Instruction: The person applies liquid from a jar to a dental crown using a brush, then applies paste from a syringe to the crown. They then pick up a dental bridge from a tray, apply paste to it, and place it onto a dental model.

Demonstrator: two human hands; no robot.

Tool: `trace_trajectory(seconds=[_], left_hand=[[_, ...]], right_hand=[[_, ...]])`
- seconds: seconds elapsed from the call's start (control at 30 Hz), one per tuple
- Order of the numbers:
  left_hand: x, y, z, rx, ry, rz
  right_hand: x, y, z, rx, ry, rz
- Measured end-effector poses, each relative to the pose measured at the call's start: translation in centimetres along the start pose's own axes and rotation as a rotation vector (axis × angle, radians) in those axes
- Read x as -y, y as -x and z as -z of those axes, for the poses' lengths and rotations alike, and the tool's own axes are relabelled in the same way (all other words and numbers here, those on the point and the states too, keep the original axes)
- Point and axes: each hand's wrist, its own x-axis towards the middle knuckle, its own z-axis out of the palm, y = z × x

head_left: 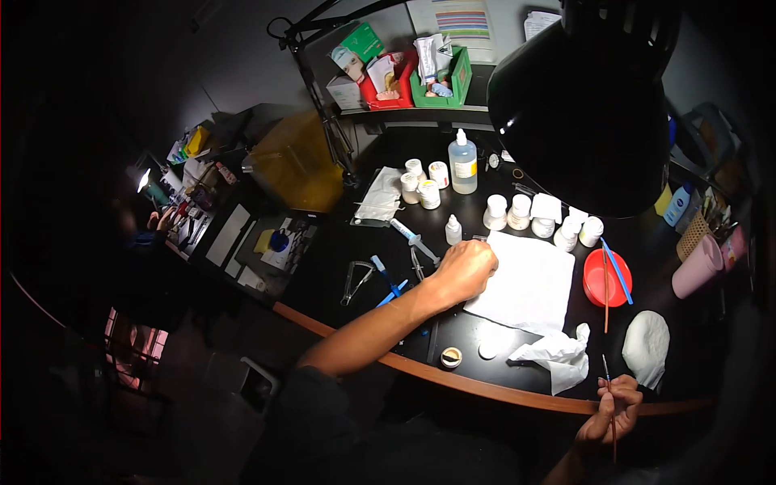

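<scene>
My right hand [614, 408] is closed around a thin brush [608, 373], tip upward, at the table's front edge. My left hand [467, 271] is curled closed over the left edge of a white paper sheet [529, 283]; whatever its fingers hold is hidden. Just behind that hand stands a small dropper bottle [453, 232]. A crumpled tissue [562, 364] lies in front of the sheet. Across a red bowl [594, 283] rest another brush [606, 311] and a blue stick [618, 273]. Close to my right hand is a white pad [647, 347].
Several white-capped bottles [519, 212] and a tall clear bottle [463, 166] stand behind the sheet. A syringe [414, 241] and calipers [356, 283] lie left. A small open jar [451, 356] sits near the wooden edge. A black lamp [578, 121] hangs overhead. Another person's hands [162, 218] show far left.
</scene>
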Motion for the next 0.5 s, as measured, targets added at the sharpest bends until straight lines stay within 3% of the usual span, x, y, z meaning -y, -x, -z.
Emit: trace_trajectory(seconds=[0.2,0.33,0.37,0.43,0.5], left_hand=[[-0.1,0.0,0.2,-0.039,0.038,0.015],[0.8,0.0,-0.2,-0.022,-0.004,0.028],[0.8,0.5,0.2,-0.117,0.049,0.006],[0.2,0.7,2.2,-0.227,0.220,-0.085],[-1.3,1.3,5.0,-0.276,0.386,-0.030]], right_hand=[[-1.3,0.1,1.1,0.047,-0.023,0.057],[-1.0,0.3,0.5,-0.034,-0.045,-0.006],[-1.4,0.2,0.4,0.004,-0.043,0.081],[0.7,-0.4,-0.5,-0.013,-0.056,0.004],[0.9,-1.1,0.2,0.043,0.113,0.135]])
